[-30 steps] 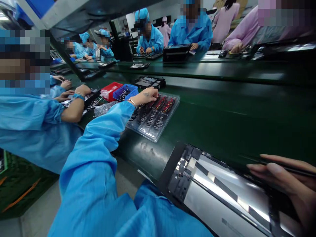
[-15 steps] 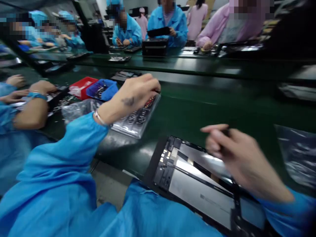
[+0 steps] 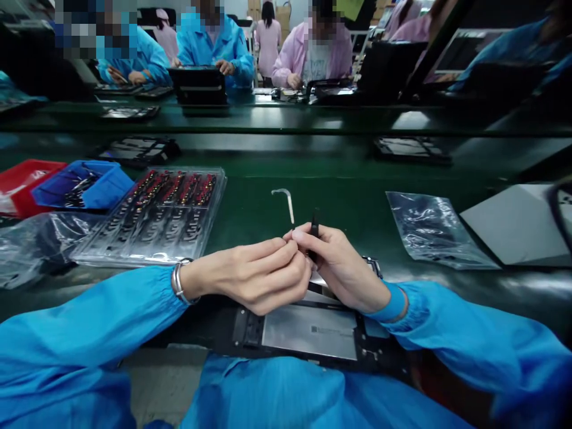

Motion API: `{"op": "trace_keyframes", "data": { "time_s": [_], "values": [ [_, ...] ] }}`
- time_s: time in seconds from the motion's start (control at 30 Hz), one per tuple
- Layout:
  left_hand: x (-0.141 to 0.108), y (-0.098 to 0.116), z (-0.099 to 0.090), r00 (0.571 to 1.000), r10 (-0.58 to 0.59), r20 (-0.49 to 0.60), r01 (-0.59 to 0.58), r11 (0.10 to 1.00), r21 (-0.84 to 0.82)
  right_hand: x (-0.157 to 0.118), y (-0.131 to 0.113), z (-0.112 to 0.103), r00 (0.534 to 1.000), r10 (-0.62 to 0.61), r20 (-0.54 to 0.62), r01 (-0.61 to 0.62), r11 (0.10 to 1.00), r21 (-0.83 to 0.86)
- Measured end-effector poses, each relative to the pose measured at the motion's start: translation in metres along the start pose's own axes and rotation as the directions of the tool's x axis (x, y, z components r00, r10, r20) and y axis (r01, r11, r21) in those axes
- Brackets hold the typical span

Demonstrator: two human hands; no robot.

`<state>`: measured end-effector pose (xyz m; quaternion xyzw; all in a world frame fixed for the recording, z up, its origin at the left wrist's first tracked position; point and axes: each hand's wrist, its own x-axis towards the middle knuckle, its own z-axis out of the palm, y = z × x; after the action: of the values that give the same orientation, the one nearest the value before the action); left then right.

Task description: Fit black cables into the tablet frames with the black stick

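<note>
My left hand (image 3: 263, 274) and my right hand (image 3: 342, 265) meet fingertip to fingertip above an opened tablet-like device (image 3: 308, 330). The left fingers are pinched together, and what is between them is too small to make out. A slim black tool (image 3: 314, 229) stands up from the closed fingers of my right hand. Beneath both hands, the device shows a silver panel in a black frame, partly covered by them. Just beyond the fingertips is a thin, pale, curved strip (image 3: 290, 208); whether it is held or lies on the table cannot be told.
Left of my hands is a clear tray (image 3: 210, 223) of small red and black parts, with a blue bin (image 3: 107, 187), a red bin (image 3: 18, 202) and plastic bags (image 3: 36, 244). A clear bag (image 3: 438, 229) lies right. People work across the bench.
My left hand has come from the parts tray to my right hand, and both now touch above the device. The view has turned to the right.
</note>
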<state>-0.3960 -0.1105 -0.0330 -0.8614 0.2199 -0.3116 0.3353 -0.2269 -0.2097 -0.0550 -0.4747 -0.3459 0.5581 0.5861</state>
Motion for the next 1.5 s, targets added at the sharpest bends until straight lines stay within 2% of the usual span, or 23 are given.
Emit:
{"op": "trace_keyframes", "data": {
  "time_s": [0.1,0.17,0.27,0.33,0.43,0.57,0.63,0.77,0.83,0.87,0.93,1.0,1.07,1.17,1.2,1.27,1.33,1.4,1.43,1.47,1.5],
  "values": [
    [0.000,0.002,0.001,1.000,-0.012,-0.018,0.011,0.998,-0.069,0.004,0.003,-0.001,0.999,-0.045,-0.020,0.044,0.997,-0.057],
    [-0.001,0.002,0.002,0.990,-0.138,-0.035,0.131,0.980,-0.150,0.005,0.003,-0.002,0.995,-0.091,-0.045,0.084,0.988,-0.126],
    [-0.002,-0.001,0.003,0.912,-0.407,0.040,0.409,0.900,-0.149,0.006,0.001,-0.004,0.979,-0.200,-0.034,0.181,0.939,-0.293],
    [-0.002,-0.003,0.004,0.864,-0.491,0.111,0.501,0.862,-0.081,0.006,0.000,-0.005,0.951,-0.308,0.011,0.285,0.866,-0.411],
    [0.000,-0.004,0.003,0.842,-0.508,0.181,0.522,0.852,-0.038,0.005,-0.001,-0.006,0.897,-0.436,0.074,0.399,0.726,-0.560],
    [0.007,-0.001,-0.001,0.813,-0.518,0.267,0.538,0.843,-0.005,0.005,0.000,-0.008,0.874,-0.466,0.134,0.413,0.571,-0.709],
    [0.012,0.002,-0.003,0.813,-0.514,0.274,0.525,0.851,0.037,0.005,0.001,-0.010,0.864,-0.477,0.160,0.423,0.517,-0.744],
    [0.016,0.003,-0.002,0.852,-0.479,0.211,0.469,0.878,0.097,0.007,0.001,-0.012,0.843,-0.505,0.184,0.452,0.480,-0.752],
    [0.011,-0.003,0.005,0.860,-0.474,0.190,0.469,0.880,0.074,0.009,0.001,-0.012,0.854,-0.496,0.159,0.438,0.518,-0.735],
    [0.007,-0.008,0.011,0.846,-0.495,0.199,0.493,0.868,0.062,0.011,0.000,-0.012,0.864,-0.486,0.134,0.424,0.558,-0.713],
    [-0.003,-0.022,0.025,0.772,-0.569,0.284,0.583,0.811,0.041,0.013,-0.002,-0.013,0.890,-0.451,0.069,0.387,0.665,-0.639],
    [-0.015,-0.038,0.039,0.652,-0.623,0.432,0.675,0.737,0.044,0.015,-0.006,-0.014,0.913,-0.407,0.003,0.344,0.769,-0.538],
    [-0.026,-0.050,0.045,0.524,-0.596,0.608,0.718,0.693,0.060,0.014,-0.010,-0.014,0.926,-0.375,-0.046,0.313,0.831,-0.459],
    [-0.039,-0.054,0.036,0.337,-0.474,0.813,0.713,0.693,0.109,0.012,-0.013,-0.015,0.933,-0.352,-0.077,0.289,0.858,-0.423],
    [-0.042,-0.052,0.029,0.284,-0.447,0.848,0.706,0.696,0.131,0.012,-0.013,-0.015,0.936,-0.343,-0.077,0.280,0.860,-0.426],
    [-0.047,-0.046,0.014,0.205,-0.426,0.881,0.688,0.703,0.179,0.012,-0.011,-0.015,0.946,-0.316,-0.068,0.258,0.864,-0.432],
    [-0.049,-0.042,0.001,0.159,-0.407,0.899,0.671,0.713,0.204,0.012,-0.009,-0.016,0.957,-0.285,-0.058,0.235,0.876,-0.422],
    [-0.049,-0.041,-0.004,0.149,-0.387,0.910,0.658,0.726,0.201,0.013,-0.008,-0.015,0.968,-0.247,-0.054,0.207,0.898,-0.389],
    [-0.047,-0.042,-0.004,0.161,-0.395,0.904,0.658,0.726,0.200,0.013,-0.007,-0.014,0.973,-0.227,-0.051,0.194,0.911,-0.363],
    [-0.046,-0.042,-0.003,0.199,-0.424,0.883,0.674,0.713,0.191,0.013,-0.007,-0.013,0.976,-0.210,-0.048,0.183,0.924,-0.335],
    [-0.043,-0.042,0.001,0.261,-0.471,0.843,0.717,0.679,0.157,0.013,-0.006,-0.012,0.979,-0.198,-0.042,0.176,0.935,-0.308]
  ]
}}
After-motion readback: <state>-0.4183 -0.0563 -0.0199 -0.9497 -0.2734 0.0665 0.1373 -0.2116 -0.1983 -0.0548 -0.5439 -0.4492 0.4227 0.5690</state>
